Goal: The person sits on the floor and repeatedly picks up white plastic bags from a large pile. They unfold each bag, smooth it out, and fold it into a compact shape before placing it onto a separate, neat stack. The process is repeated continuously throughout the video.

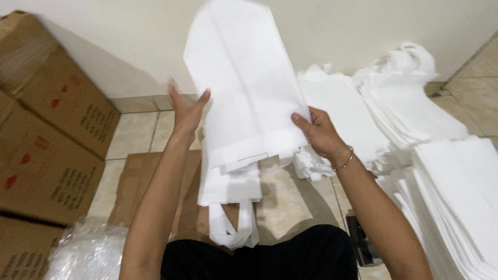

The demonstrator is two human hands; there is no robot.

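Observation:
A bundle of white fabric bags [244, 93] is raised in front of me, its handles dangling down toward my lap. My right hand [319, 132] grips the bundle's lower right edge with the thumb on top. My left hand [188, 110] is blurred, its fingers spread, at the bundle's left side; whether it touches the fabric I cannot tell. A thin bracelet circles my right wrist.
Stacked brown cardboard boxes [49, 135] stand at the left. A flattened sheet of cardboard [137, 181] lies on the tiled floor. Crumpled clear plastic [85, 251] sits at lower left. Piles of white bags [415, 109] fill the right side, along the wall.

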